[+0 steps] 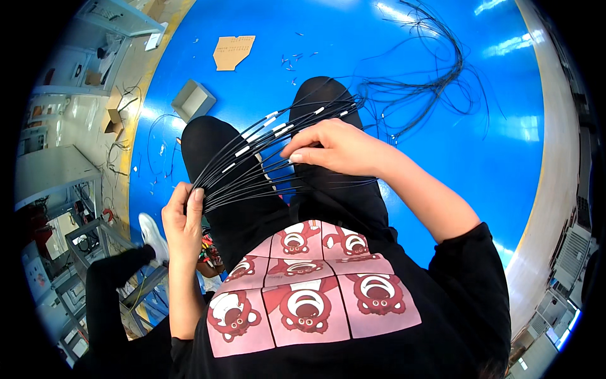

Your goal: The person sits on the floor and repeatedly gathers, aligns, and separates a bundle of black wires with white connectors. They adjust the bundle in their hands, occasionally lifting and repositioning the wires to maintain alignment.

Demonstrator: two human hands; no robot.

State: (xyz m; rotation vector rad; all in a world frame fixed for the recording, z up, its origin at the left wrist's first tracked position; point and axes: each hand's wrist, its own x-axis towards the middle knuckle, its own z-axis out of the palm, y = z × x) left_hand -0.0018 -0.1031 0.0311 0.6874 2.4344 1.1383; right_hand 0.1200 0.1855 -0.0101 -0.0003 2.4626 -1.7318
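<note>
A fanned bundle of thin black wires (252, 146) with white label sleeves stretches across my black-trousered knees. At its left end, my left hand (182, 218) is closed, pinching the gathered wires between thumb and fingers. Over the right part of the fan lies my right hand (338, 148). Its thumb and index fingertips come together at some wires in the middle of the bundle; the other fingers are hidden beneath. The wires pass under this hand and spread beyond my right knee.
A long tangle of black wires (442, 82) trails over the blue floor (442, 170). Ahead are an open grey box (192, 100), a cardboard piece (233, 53) and small scraps. Another person's leg and white shoe (153, 239) are at left, beside metal frames (107, 246).
</note>
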